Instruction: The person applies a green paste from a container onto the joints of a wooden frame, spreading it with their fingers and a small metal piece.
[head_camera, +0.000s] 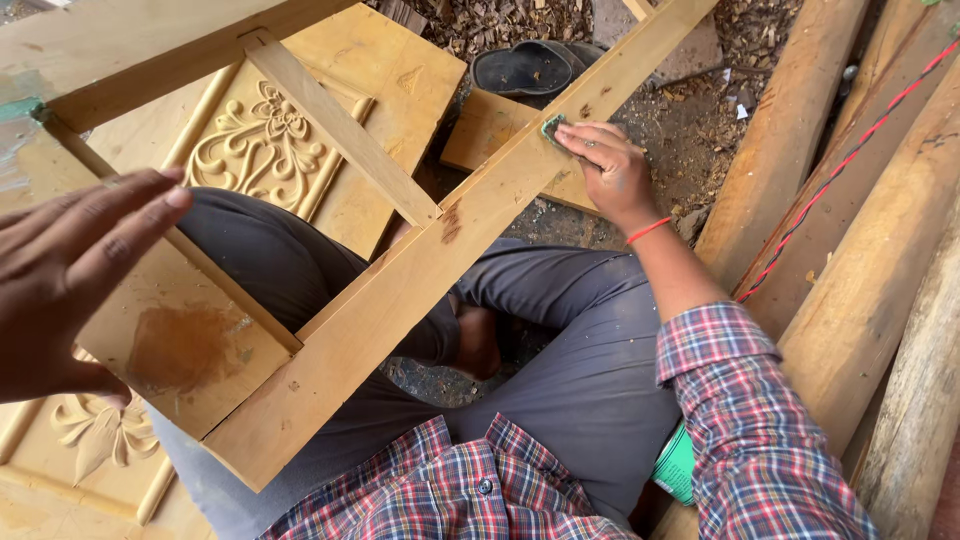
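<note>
A pale wooden frame (400, 290) lies tilted across my lap, its long rail running from lower left to upper right. My right hand (608, 168) presses a small green sanding pad (552, 125) flat against the rail's upper part. My left hand (70, 270) is raised close to the camera at the left, fingers spread and holding nothing, just above the frame's flat panel (180, 350). I sit cross-legged in grey trousers and a checked shirt.
Carved wooden door panels (265, 145) lie on the ground at the left. Thick timber beams (880, 280) with a red cord (850, 155) fill the right. A black sandal (525, 65), a wood block (490, 130) and wood chips lie ahead. A green tin (677, 465) sits by my right elbow.
</note>
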